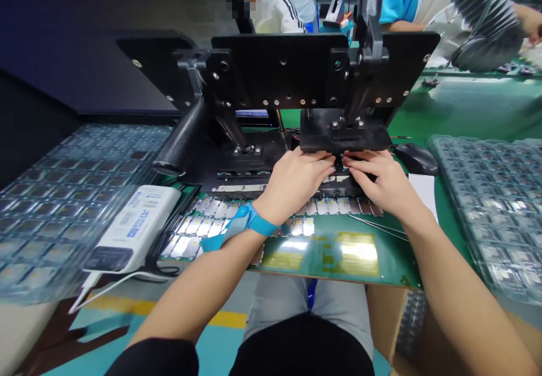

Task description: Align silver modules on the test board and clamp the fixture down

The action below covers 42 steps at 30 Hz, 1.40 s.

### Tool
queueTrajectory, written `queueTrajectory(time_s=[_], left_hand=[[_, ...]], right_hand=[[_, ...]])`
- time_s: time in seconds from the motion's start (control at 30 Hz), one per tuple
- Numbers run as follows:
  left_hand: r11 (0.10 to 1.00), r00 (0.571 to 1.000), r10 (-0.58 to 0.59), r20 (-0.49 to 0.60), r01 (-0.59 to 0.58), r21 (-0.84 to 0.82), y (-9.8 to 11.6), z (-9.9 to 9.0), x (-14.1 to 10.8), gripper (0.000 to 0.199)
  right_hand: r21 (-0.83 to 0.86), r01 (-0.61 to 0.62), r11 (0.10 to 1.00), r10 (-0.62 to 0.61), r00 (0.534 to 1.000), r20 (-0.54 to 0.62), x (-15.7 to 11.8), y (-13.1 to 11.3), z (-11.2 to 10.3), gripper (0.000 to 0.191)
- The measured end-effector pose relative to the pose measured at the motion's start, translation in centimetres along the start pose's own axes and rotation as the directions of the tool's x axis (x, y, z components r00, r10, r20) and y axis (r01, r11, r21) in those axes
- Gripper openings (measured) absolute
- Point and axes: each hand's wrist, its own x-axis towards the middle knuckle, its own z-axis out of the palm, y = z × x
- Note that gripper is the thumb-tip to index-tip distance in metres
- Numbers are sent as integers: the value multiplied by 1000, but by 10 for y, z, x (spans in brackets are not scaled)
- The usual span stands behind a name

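My left hand (294, 181) and my right hand (381, 183) reach into a black metal press fixture (279, 71), their fingertips almost meeting under its raised black clamp block (345, 133). What the fingertips touch is hidden, and I cannot tell whether they hold anything. Below the hands, rows of small metal-shielded circuit modules (212, 223) lie on a green mat (339, 257). A blue wrist strap (249, 221) circles my left wrist. Fine steel tweezers (379, 227) lie just beyond my right forearm.
Clear plastic trays of modules stand to the left (71, 201) and right (495, 206). A white power bank (135, 226) sits left of the mat, and a black mouse (417, 158) sits right of the fixture. Co-workers (279, 3) stand beyond it.
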Motion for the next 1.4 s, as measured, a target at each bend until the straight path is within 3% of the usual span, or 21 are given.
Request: queueTrajectory(time_s=[0.3,0.53,0.7,0.8,0.97,1.07,1.2,1.27,1.33,1.4], left_hand=[[1000,999,-23,-31,23,9,3,2,0,28],[998,998,-51,-29,52,47,5,5,1,27],[994,997,46,69,-53,91,6,-3,-4,32],[990,991,107,84,-113,78,15,-20,-28,42],[976,979,201,-34,-203,-85,23,-56,-104,38],[973,957,167,-236,-198,-116,10,-78,-131,41],[999,836,-37,-548,12,-49,-14,-100,-114,33],[998,818,-66,-571,61,-28,-23,-102,-91,29],[996,826,-59,-560,12,-87,-30,-98,-70,21],[985,820,-91,-565,-8,-172,-33,-90,-55,26]], right_hand=[[45,-54,997,56,998,-34,2,-1,1,23],[11,-27,1000,27,999,-32,3,0,2,24],[-5,-20,1000,19,999,-27,3,-1,1,25],[-4,-9,1000,9,999,-39,2,-2,1,25],[-28,-33,999,32,998,-48,0,-4,1,23],[-39,-38,999,36,998,-49,0,-5,1,21],[-63,-31,998,26,996,-84,-2,-1,0,18],[-75,-21,997,11,991,-132,-5,1,0,18],[-96,13,995,-33,978,-208,-11,-2,-1,16],[-144,80,986,-120,948,-295,-15,-9,-7,13]])
